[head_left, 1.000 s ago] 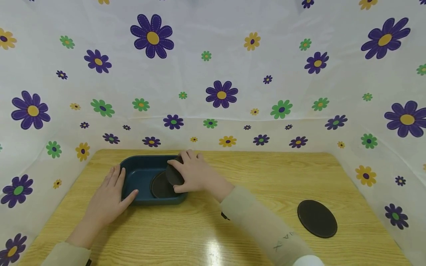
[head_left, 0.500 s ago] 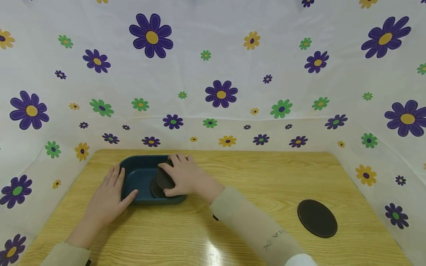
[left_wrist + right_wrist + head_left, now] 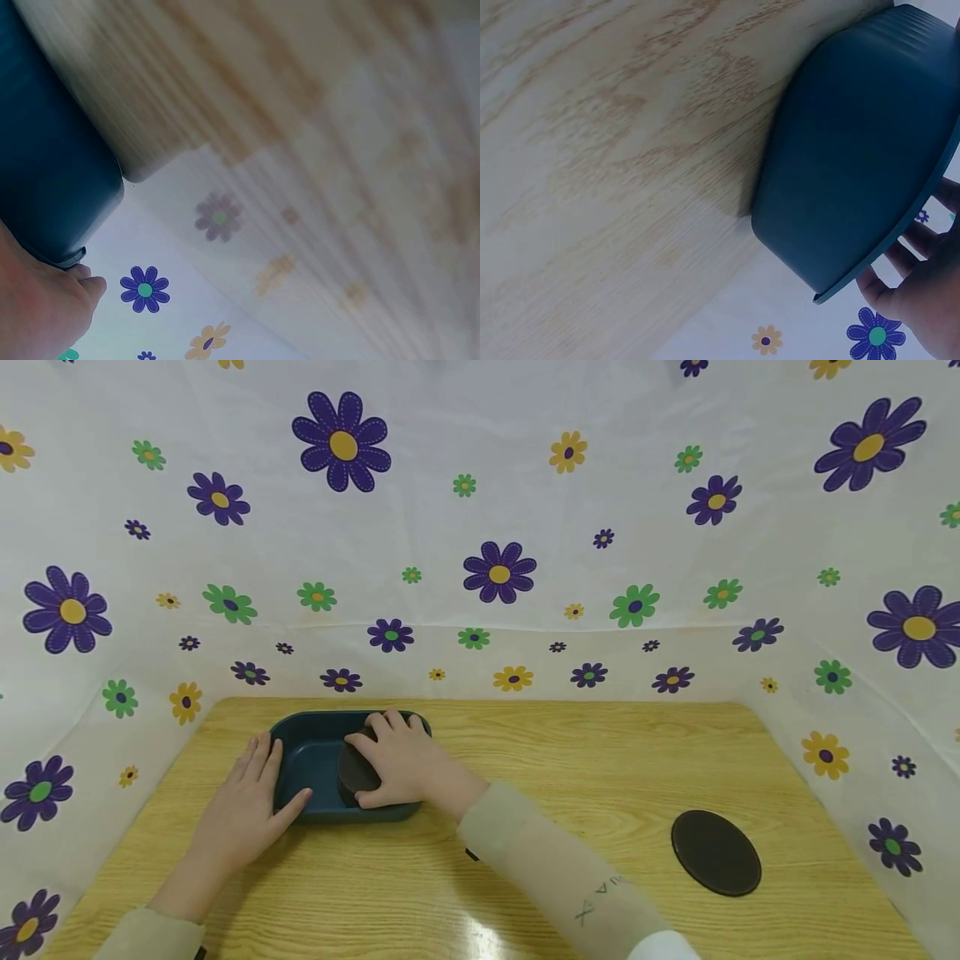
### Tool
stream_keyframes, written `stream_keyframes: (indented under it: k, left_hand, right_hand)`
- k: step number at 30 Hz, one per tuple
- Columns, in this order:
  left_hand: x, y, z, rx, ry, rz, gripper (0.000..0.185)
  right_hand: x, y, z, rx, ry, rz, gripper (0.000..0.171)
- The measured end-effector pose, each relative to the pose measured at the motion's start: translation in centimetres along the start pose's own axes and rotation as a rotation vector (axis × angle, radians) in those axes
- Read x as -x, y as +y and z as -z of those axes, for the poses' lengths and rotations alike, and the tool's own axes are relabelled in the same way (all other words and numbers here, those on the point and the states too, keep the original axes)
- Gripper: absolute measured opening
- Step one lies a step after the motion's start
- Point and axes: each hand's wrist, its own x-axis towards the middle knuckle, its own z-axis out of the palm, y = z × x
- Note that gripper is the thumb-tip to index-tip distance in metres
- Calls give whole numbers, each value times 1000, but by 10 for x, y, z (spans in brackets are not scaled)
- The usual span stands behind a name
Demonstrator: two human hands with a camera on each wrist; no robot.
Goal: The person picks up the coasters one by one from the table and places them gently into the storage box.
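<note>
A dark blue rectangular bin stands at the back left of the table. My left hand rests against its left end, fingers straight along the rim and the thumb over the front edge. Inside the bin's right half, my right hand holds a round black coaster by its edges. This coaster lies low and covers the other dark disc beneath it. In the right wrist view the bin's outer wall hides the coaster, and fingers reach over the rim.
Another round black coaster lies flat on the right side of the wood-grain table. A white flower-print cloth rises behind the table and along both sides.
My right hand has moved left and down into the bin with the coaster, bringing it over the lower disc. My left hand keeps its place on the bin's end.
</note>
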Motion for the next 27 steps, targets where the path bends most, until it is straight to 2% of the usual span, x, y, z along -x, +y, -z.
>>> stream_keyframes:
  k: [17,27]
  left_hand:
    - [-1,4,3,5,-24,22,97]
    - [-1,3,2,1,-1,10,96]
  right_hand:
    - [4,3,-6,9,14,-8,74]
    - [19,10,2,-56,10,-10,70]
